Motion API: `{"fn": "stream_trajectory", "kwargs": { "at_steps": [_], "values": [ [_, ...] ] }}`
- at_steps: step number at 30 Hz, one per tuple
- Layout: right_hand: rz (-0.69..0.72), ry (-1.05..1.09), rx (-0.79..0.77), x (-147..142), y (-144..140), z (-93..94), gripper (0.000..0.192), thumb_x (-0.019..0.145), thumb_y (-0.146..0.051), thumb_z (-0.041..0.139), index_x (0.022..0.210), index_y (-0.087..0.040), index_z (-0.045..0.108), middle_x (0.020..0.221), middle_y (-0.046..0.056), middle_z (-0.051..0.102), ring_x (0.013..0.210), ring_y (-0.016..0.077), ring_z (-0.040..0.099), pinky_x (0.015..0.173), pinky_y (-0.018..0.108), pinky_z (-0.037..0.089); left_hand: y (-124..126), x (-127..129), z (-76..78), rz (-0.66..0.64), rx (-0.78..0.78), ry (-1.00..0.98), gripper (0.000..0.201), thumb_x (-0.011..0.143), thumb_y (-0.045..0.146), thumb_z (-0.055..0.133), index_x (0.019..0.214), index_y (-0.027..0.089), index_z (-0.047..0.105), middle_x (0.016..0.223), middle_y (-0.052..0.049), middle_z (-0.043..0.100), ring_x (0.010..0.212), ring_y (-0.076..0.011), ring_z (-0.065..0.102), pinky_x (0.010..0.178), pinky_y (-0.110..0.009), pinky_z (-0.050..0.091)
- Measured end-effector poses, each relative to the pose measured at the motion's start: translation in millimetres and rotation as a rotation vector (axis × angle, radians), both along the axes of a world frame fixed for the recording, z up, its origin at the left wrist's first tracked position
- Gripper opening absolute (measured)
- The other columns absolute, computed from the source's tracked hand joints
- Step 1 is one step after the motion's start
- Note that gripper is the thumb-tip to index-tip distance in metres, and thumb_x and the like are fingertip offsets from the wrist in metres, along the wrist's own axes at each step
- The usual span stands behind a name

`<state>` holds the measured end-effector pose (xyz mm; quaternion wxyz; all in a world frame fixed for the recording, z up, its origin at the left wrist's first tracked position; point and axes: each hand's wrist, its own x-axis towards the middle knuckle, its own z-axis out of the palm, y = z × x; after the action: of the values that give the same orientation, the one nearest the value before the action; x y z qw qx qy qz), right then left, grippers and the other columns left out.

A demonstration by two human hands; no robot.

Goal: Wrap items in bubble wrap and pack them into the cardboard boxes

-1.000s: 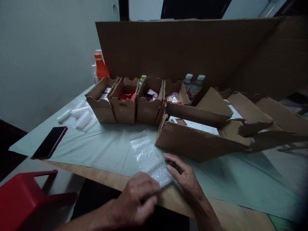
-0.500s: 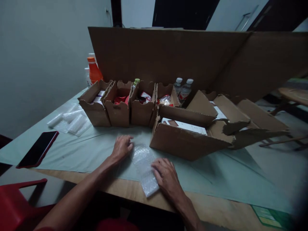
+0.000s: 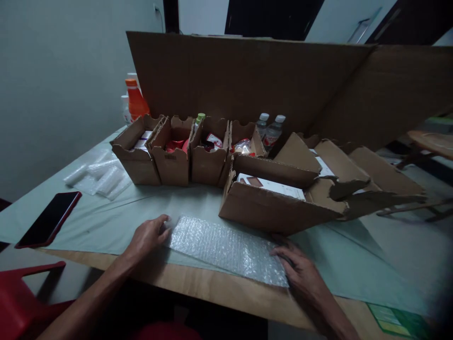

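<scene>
A clear sheet of bubble wrap (image 3: 226,248) stretches lengthwise between my hands, low over the table's front edge. Its left end is pinched between the thumb and fingers of my left hand (image 3: 150,236). My right hand (image 3: 300,264) grips the other end, thumb towards me and fingers partly hidden behind. Just beyond the sheet stands a long cardboard box (image 3: 276,212) with a white carton (image 3: 272,185) inside.
Several cardboard bins (image 3: 173,165) with packets stand in a row behind. More bubble wrap (image 3: 102,174) and a phone (image 3: 49,219) lie at left. An orange bottle (image 3: 137,101) and two clear bottles (image 3: 272,132) stand before a tall cardboard panel (image 3: 240,80).
The bubble wrap, a narrow folded strip before, is now opened out wide. My left hand has moved left and my right hand right, each with an end of it.
</scene>
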<state>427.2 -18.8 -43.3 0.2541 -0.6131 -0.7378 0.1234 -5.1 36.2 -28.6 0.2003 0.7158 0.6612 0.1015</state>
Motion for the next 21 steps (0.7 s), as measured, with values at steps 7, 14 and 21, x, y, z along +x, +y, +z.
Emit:
{"fn": "stream_trajectory", "kwargs": {
  "at_steps": [7, 14, 21],
  "values": [
    [-0.285, -0.276, 0.314, 16, -32, -2.6, 0.035, 0.097, -0.035, 0.041, 0.105, -0.020, 0.072, 0.117, 0.014, 0.071, 0.108, 0.0321, 0.066, 0.093, 0.054, 0.051, -13, -3, 5.3, -0.057, 0.525, 0.183, 0.059, 0.093, 0.034, 0.058, 0.146, 0.015, 0.041, 0.130, -0.021, 0.060, 0.120, -0.0366, 0.058, 0.096, -0.049, 0.049],
    [0.135, -0.223, 0.231, -141, -5, 0.6, 0.060, 0.096, -0.027, 0.047, 0.155, -0.021, 0.035, 0.153, 0.012, 0.048, 0.142, 0.0268, 0.041, 0.110, 0.047, 0.042, -29, 80, 5.6, -0.745, 0.649, -0.043, 0.084, 0.099, 0.053, 0.044, 0.160, 0.012, 0.005, 0.166, -0.020, 0.019, 0.156, -0.0320, 0.011, 0.125, -0.051, 0.015],
    [0.213, -0.316, 0.111, -165, 2, -28.0, 0.065, 0.095, -0.035, 0.053, 0.154, -0.013, 0.036, 0.160, 0.016, 0.038, 0.148, 0.0305, 0.033, 0.118, 0.050, 0.033, -4, 54, -23.4, -0.704, 0.235, 0.170, 0.080, 0.099, 0.065, 0.033, 0.155, 0.007, 0.029, 0.162, -0.023, 0.030, 0.153, -0.0352, 0.022, 0.123, -0.058, 0.013]
  ]
}}
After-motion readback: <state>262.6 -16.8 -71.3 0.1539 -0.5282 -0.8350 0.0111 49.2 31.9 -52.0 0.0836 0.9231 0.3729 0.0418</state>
